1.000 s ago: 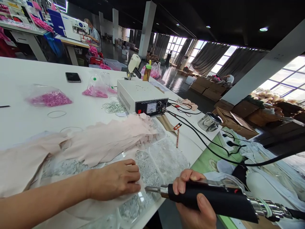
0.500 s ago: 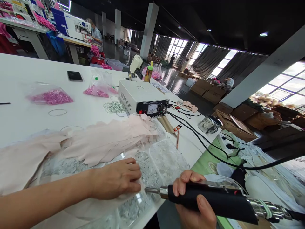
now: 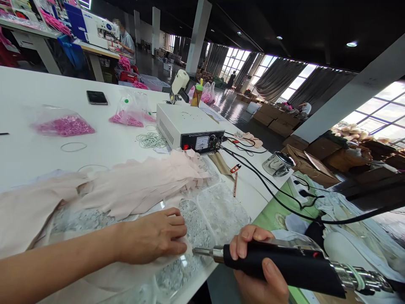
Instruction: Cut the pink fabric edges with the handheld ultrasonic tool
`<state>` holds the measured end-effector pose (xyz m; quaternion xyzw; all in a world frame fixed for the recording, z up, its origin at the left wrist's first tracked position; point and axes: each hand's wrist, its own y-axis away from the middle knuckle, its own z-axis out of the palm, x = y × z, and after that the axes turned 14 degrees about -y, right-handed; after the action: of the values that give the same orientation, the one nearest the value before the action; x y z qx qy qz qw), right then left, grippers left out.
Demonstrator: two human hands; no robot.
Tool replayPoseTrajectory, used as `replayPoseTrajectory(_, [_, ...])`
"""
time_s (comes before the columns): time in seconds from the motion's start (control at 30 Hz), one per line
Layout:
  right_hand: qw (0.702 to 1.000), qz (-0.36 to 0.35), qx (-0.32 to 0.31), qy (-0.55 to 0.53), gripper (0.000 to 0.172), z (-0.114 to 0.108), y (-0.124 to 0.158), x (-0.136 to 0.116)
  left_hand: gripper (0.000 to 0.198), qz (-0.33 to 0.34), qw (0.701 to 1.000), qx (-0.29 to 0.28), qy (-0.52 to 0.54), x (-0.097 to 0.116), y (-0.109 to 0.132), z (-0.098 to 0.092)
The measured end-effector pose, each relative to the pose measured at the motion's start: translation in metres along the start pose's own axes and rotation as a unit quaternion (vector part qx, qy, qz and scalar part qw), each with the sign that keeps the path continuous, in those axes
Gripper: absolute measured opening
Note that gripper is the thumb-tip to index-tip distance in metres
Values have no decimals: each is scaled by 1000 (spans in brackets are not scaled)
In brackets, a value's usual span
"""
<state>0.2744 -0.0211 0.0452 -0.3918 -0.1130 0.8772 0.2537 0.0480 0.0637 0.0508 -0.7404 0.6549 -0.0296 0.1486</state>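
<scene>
In my right hand (image 3: 257, 264) is a handheld ultrasonic welder (image 3: 281, 266), with a black grip and a slim metal tip. My fingers and thumb wrap round its grip. The tip points left and rests at the edge of a pale pink fabric piece (image 3: 126, 272), just beside my left hand (image 3: 158, 236). That hand lies on the fabric with bent fingers, holding it down; its fingertips are partly hidden. Beneath the fabric is a clear sheet (image 3: 221, 207) with a mottled grey pattern. More pale pink fabric pieces (image 3: 148, 181) lie overlapped beyond my left hand.
A white control box (image 3: 190, 122) stands behind the fabric; black cables (image 3: 268, 181) run right from it. Near it lie green elastic bands (image 3: 151, 140), orange snips (image 3: 236, 168), a pencil (image 3: 235, 185), a metal cup (image 3: 276, 164), bags of pink rings (image 3: 66, 124) and a phone (image 3: 97, 97).
The view has shifted slightly, so the table things sit a little higher and further left. My hands, the welder and the fabric hold almost the same position.
</scene>
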Motion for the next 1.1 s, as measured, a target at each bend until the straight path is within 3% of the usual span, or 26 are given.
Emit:
replayPoseTrajectory(0.83, [997,3,-69,30,11,10,-2,-2,19,-1,1000,26,-4,1,-1,-1])
replayPoseTrajectory(1.1, [998,-3,-57,25,15,15,-3,-4,22,5,1000,16,-10,1,0,-1])
